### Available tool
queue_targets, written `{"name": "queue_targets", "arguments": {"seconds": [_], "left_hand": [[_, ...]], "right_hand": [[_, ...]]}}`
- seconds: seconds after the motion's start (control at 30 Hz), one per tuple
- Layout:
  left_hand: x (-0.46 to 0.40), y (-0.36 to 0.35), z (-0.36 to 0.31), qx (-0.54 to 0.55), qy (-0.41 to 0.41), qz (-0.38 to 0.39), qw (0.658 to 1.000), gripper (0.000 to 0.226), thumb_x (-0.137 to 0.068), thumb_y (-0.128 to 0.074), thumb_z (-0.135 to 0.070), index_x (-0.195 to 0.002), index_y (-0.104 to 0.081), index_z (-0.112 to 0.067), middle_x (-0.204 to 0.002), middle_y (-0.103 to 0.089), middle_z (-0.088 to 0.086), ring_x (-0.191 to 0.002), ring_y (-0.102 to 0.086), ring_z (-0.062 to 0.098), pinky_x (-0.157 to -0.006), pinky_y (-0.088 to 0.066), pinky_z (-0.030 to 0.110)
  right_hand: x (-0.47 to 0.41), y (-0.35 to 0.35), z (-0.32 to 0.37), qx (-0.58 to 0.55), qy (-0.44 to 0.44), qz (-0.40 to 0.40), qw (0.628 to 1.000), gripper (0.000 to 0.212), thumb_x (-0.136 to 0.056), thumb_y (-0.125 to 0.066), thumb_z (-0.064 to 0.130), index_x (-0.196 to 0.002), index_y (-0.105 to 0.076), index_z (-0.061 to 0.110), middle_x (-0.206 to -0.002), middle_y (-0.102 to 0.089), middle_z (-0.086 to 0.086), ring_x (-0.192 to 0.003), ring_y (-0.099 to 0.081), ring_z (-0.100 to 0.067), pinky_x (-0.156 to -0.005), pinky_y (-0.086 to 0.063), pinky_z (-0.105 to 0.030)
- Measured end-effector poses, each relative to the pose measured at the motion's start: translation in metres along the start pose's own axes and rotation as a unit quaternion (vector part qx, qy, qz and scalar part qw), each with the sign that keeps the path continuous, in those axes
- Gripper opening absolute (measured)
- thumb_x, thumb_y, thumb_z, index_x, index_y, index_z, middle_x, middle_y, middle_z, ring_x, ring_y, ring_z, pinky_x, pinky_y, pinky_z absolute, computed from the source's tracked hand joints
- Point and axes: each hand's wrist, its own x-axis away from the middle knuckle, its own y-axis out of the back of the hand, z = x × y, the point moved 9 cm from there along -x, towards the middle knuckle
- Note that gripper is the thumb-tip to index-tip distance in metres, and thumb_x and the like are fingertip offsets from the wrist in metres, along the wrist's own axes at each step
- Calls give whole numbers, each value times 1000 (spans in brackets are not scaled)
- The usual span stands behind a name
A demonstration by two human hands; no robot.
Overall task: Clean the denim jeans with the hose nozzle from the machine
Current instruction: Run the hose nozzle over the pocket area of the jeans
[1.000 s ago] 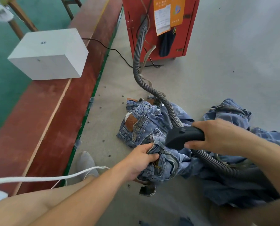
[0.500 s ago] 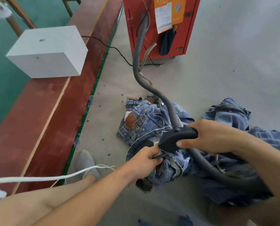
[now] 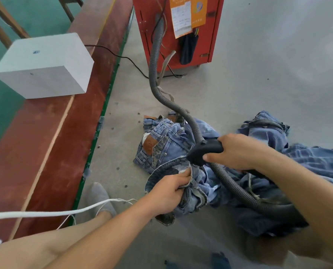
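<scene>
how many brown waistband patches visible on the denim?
1: the patch is on the folded jeans left of the nozzle. More may be hidden in the crumpled pile on the right.

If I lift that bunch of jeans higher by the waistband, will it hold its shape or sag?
Probably sag: the denim jeans lie crumpled in soft folds, and the part the left hand grips already droops below it. It may feel fairly heavy, since much fabric trails under the hose. Slipping seems unlikely; the fingers curl round thick seams.
</scene>
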Motion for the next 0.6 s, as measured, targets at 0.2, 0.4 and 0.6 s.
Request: {"name": "queue_targets", "arguments": {"seconds": [0.2,0.4,0.6], "left_hand": [[12,15,37,345,184,-42,920,41,-74,-58,5,-101,-77,-19,-115,-77,5,-110,-71,26,-103,-55,46],[28,-40,34,533,329,152,765,68,-81,-80,-58,-128,-72,-10,-133,-67,19,-123,-65,36,-106,-51,52],[31,-35,75,407,400,50,820,33,-105,-57,-23,-127,-65,0,-113,-75,21,-104,-74,37,-96,-57,56]], "right_hand": [[9,46,-13,-31,20,-132,991,38,-88,-63,70,-82,-51,34,-69,-60,12,-62,-58,-7,-52,-39,-26],[40,64,23,31,185,-178,966,49,-80,-54,77,-115,-54,42,-75,-63,16,-66,-60,-12,-62,-49,-38],[61,39,42,174,268,-207,925,56,-92,-53,66,-134,-60,31,-90,-69,1,-77,-67,-31,-74,-52,-41]]}}
